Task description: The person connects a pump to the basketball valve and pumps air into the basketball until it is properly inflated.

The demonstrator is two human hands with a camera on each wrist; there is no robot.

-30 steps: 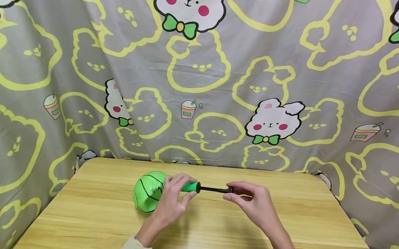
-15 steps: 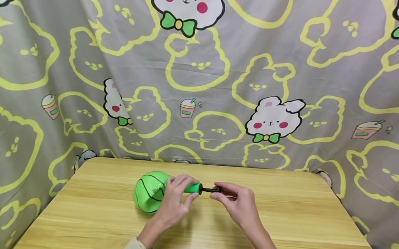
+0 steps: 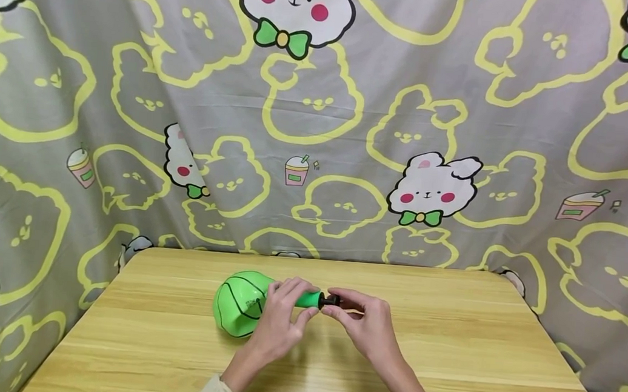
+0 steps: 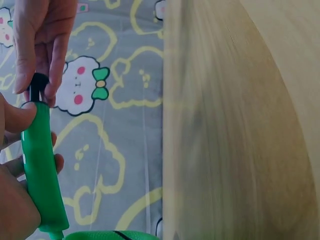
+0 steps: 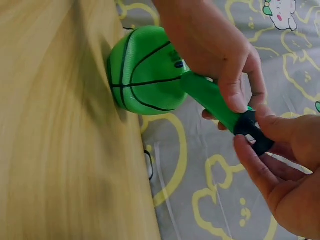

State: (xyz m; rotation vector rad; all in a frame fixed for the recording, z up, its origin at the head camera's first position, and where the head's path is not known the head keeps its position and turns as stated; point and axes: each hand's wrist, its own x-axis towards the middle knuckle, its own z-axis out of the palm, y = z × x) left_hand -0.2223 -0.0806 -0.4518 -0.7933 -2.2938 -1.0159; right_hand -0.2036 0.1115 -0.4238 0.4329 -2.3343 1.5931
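Observation:
A green ball (image 3: 236,303) with black lines, partly caved in, sits on the wooden table. Beside it, my left hand (image 3: 279,321) grips the green barrel of a hand pump (image 4: 42,170), fingers wrapped round it. The pump's narrow end meets the ball in the right wrist view (image 5: 186,80). My right hand (image 3: 368,321) pinches the black handle (image 3: 333,300) at the pump's other end between thumb and fingers. Only a short length of the black rod shows between handle and barrel. In the head view the left hand hides much of the barrel.
The wooden table (image 3: 445,351) spreads out around both hands. Behind it and at its sides hangs a grey curtain (image 3: 338,161) printed with yellow outlines and white cartoon animals.
My right hand has moved left with the handle, and the long rod has slid almost wholly into the barrel. The left hand and the ball have shifted only slightly to the right.

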